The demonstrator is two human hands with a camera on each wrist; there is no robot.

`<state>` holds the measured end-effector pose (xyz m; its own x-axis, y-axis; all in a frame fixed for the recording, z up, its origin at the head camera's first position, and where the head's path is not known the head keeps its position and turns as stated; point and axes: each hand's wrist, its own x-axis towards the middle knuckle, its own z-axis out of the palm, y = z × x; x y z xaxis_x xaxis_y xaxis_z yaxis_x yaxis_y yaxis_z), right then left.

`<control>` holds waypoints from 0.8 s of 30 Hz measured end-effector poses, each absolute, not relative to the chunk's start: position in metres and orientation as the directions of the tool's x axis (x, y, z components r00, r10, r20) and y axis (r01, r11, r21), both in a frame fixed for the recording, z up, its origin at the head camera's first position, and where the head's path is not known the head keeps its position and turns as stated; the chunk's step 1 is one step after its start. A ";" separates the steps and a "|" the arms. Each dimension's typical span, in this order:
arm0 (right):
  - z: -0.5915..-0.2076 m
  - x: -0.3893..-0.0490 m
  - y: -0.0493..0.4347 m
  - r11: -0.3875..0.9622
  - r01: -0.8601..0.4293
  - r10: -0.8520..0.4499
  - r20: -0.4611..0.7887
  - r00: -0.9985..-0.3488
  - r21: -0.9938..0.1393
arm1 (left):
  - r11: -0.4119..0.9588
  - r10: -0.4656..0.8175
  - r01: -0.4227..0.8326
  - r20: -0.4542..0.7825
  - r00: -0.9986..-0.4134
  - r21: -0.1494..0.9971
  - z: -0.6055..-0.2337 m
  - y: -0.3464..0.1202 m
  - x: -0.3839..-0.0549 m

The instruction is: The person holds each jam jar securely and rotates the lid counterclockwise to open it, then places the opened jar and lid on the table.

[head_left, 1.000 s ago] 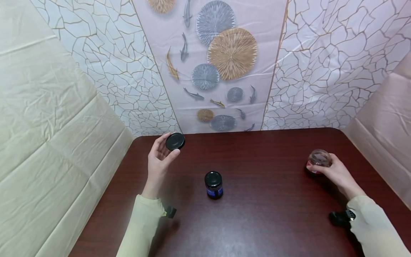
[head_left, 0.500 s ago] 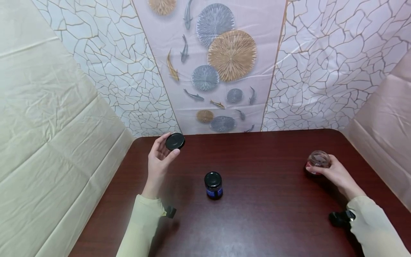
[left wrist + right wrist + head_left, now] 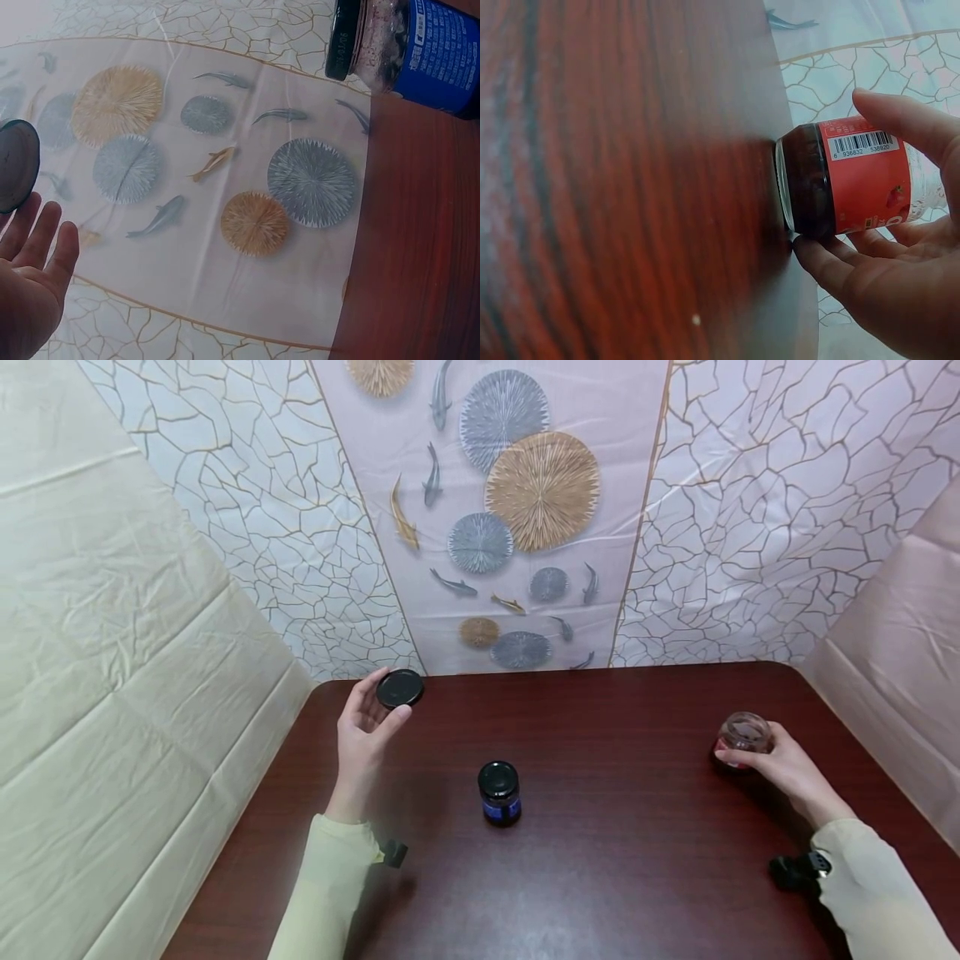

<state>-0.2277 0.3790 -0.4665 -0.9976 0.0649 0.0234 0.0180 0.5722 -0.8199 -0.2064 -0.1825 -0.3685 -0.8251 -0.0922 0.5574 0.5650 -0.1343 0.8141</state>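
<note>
The left hand (image 3: 360, 739) pinches a black lid (image 3: 400, 688) by its edge, raised over the far left of the worktop (image 3: 600, 727), with the face tipped toward the viewer. At the far right, the right hand (image 3: 793, 768) grips a red-labelled jar (image 3: 741, 741) round its body, thumb on one side and fingers on the other. That jar stands upright with its mouth uncovered; whether its base bears fully on the worktop I cannot tell. A blue-labelled jar (image 3: 499, 795), capped, stands near the middle, between the hands and closer to the viewer.

The likeliest trouble, I judge, is the lid: held only at its rim, it could twist or slip out if the fingertips loosen. The uncovered jar is the other worry — something dark sits low behind its glass, and a turn of the right wrist could tip it out. The blue-labelled jar might also be knocked over if either arm sweeps low across the middle — and a hard squeeze on smooth glass could make the red-labelled one skid.
</note>
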 end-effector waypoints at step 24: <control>-0.468 -0.228 0.380 0.565 -0.002 0.055 0.039 -0.998 -0.825 | -0.150 -0.120 0.584 0.572 -0.811 0.797 -0.365 -0.194 -0.209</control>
